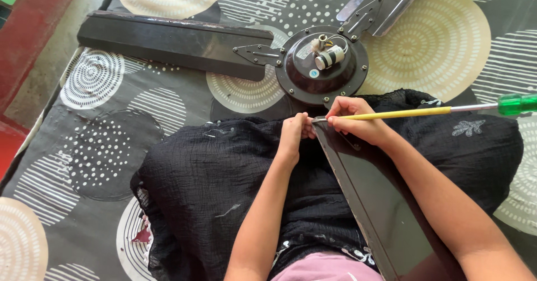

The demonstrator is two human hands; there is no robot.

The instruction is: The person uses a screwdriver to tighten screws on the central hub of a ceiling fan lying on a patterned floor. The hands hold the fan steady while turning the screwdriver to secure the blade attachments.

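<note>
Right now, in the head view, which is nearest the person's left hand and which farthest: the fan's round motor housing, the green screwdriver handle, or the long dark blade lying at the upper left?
From the left hand:
1. Round motor housing, just above and slightly right.
2. Long dark blade, up and to the left.
3. Green screwdriver handle, far out at the right edge.

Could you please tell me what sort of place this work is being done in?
Probably a home, worked on at floor level: a ceiling fan motor with its blades lies on a patterned grey mat, bare concrete floor shows beside it, and the person sits on the mat.
</note>
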